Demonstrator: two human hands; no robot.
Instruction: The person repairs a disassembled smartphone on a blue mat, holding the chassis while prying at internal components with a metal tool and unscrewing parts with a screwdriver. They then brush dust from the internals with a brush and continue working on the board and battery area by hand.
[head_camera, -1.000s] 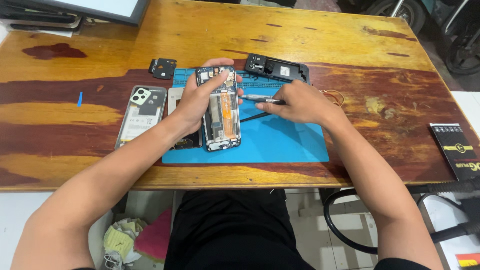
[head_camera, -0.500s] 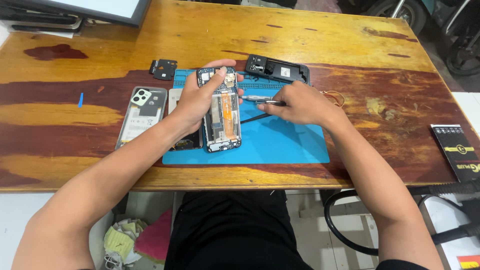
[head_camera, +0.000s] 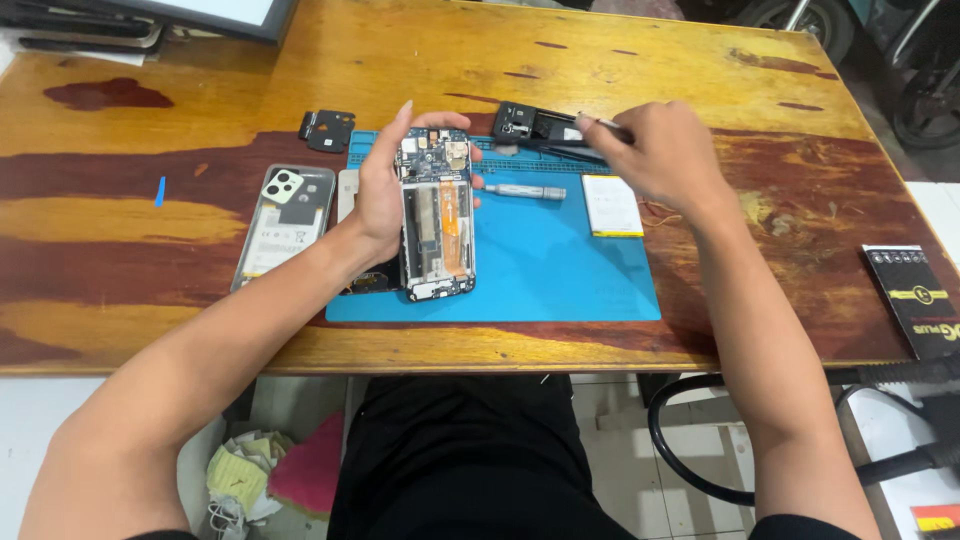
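Gripping an opened smartphone with exposed circuit board and orange ribbon cable (head_camera: 437, 215), left hand (head_camera: 378, 190) curled around its left edge, thumb at the right side near the top, index finger raised straight; phone lifted at its top end, lower end on the blue rectangular silicone work mat (head_camera: 560, 270) near the front edge of the varnished wooden table (head_camera: 150, 250). Lying left of the mat: 1 detached phone back cover with pale green camera surround (head_camera: 283, 222). Resting on the mat just right of the phone: 1 slim silver screwdriver (head_camera: 526, 191), then 1 flat white rectangular battery with yellow edge (head_camera: 611, 205). Pinching a thin metal tool (head_camera: 603, 124), right hand (head_camera: 660, 155), fingers pressed together around it, poised over a black phone mid-frame (head_camera: 535, 127) at the mat's far edge. Farther left: 1 small black shield plate (head_camera: 327, 129).
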